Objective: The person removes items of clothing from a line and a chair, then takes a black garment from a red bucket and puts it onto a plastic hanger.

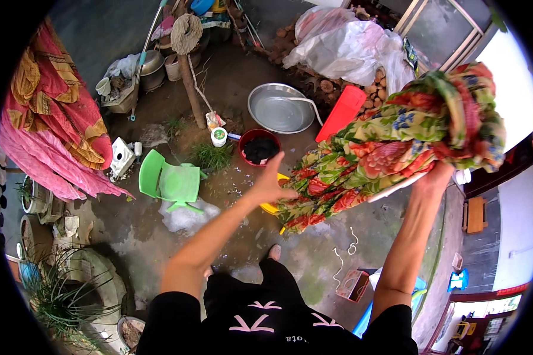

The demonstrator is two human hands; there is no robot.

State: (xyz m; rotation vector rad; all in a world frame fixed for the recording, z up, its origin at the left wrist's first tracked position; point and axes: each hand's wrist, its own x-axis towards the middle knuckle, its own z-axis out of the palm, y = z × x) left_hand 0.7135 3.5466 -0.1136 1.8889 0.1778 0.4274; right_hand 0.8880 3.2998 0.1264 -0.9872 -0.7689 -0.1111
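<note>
A large floral cloth (361,165), red, green and cream with touches of blue, is held up at the right and spreads toward the middle. My right hand (441,173) grips it from below, its fingers mostly hidden in the folds. Under the cloth's lower edge shows a white strip (400,187) that I cannot make out. My left hand (266,188) is open, thumb and fingers apart, beside the cloth's left end; whether it touches the fabric I cannot tell. Behind that end, a yellow object (270,209) is mostly covered.
Ahead on the wet ground are a metal basin (278,112), a red basin (249,155) with dark cloth inside, and a red plastic piece (344,112). A green chair (180,182) stands left. Pink-red fabric (59,118) hangs far left. White cord (339,260) lies near my feet.
</note>
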